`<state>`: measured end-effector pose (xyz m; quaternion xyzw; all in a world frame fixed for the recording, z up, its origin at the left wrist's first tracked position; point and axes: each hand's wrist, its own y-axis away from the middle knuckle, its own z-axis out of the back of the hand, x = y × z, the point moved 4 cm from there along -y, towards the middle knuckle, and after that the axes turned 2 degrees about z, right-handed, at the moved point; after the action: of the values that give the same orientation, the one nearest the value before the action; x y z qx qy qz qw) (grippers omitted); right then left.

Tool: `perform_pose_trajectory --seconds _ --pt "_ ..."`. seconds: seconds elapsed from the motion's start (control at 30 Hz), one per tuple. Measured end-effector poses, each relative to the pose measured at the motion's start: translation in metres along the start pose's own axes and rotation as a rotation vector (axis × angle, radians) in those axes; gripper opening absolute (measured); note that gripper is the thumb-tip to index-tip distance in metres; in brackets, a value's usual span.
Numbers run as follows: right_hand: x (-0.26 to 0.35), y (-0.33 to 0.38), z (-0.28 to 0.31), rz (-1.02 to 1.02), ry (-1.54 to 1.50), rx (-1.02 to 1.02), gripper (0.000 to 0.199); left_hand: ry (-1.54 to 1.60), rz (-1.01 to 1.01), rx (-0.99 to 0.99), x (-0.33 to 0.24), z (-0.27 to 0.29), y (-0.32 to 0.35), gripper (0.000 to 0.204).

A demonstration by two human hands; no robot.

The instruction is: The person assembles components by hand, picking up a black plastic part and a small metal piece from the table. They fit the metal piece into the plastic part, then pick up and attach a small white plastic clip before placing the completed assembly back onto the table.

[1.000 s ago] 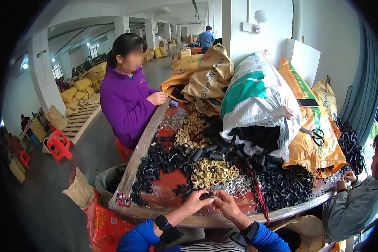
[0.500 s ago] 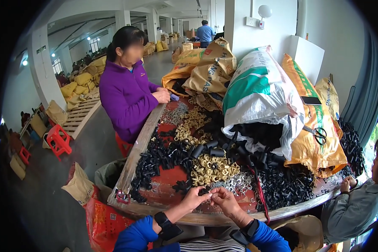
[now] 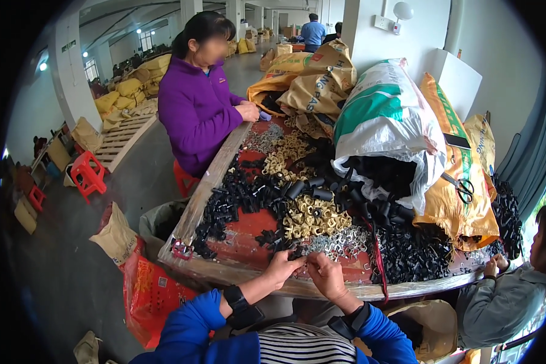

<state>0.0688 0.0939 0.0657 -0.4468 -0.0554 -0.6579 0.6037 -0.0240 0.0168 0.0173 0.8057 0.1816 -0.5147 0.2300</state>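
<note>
At the front edge of the table my left hand (image 3: 279, 269) and my right hand (image 3: 327, 276) meet with fingertips pinched together. Whatever lies between them is too small to make out; a bit of black shows by the left fingertips. Just beyond are a heap of gold-coloured metal fittings (image 3: 314, 217) and a spread of small silver metal pieces (image 3: 340, 241). Small black plastic parts (image 3: 267, 238) lie past my left hand, and a larger pile of black parts (image 3: 406, 258) is on the right. A red strap (image 3: 379, 262) hangs over the table edge.
A white and green woven sack (image 3: 385, 121) spills black parts. Scissors (image 3: 464, 189) and a phone (image 3: 457, 141) lie on an orange sack (image 3: 449, 215). A person in purple (image 3: 194, 112) stands left; another in grey (image 3: 497, 309) works right. A red bag (image 3: 148, 303) is on the floor.
The view has shifted, so the table appears a little higher and to the right. Both my hands stay pinched close together, slightly nearer the silver pieces; the right fingers are more curled.
</note>
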Motion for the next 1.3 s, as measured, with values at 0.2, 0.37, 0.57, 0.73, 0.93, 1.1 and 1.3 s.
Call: perform_pose_trajectory --seconds 0.2,0.37,0.57,0.73,0.93,1.1,1.3 --pt "-0.015 -0.004 -0.007 -0.303 -0.592 0.033 0.012 -0.058 0.019 -0.016 -0.002 0.001 -0.004 0.01" --pt "-0.045 -0.002 -0.022 -0.554 -1.055 0.069 0.01 -0.255 -0.072 0.003 -0.003 0.007 -0.017 0.018" --pt "-0.063 0.0 -0.032 -0.726 -1.281 0.069 0.009 -0.412 -0.146 -0.043 -0.008 0.006 -0.026 0.021" --pt "-0.061 -0.001 -0.036 -0.711 -1.223 -0.007 0.007 -0.464 -0.274 -0.128 -0.006 0.007 -0.028 0.022" --pt "-0.043 -0.002 -0.03 -0.43 -0.736 -0.065 0.008 -0.225 -0.008 -0.218 0.007 0.008 -0.013 0.021" --pt "-0.027 0.003 -0.02 -0.39 -0.729 -0.089 0.01 -0.227 -0.095 -0.216 0.006 0.0 -0.001 0.016" --pt "-0.03 0.007 -0.022 -0.435 -0.914 -0.105 0.011 -0.228 -0.212 -0.206 0.001 -0.001 0.005 0.008"
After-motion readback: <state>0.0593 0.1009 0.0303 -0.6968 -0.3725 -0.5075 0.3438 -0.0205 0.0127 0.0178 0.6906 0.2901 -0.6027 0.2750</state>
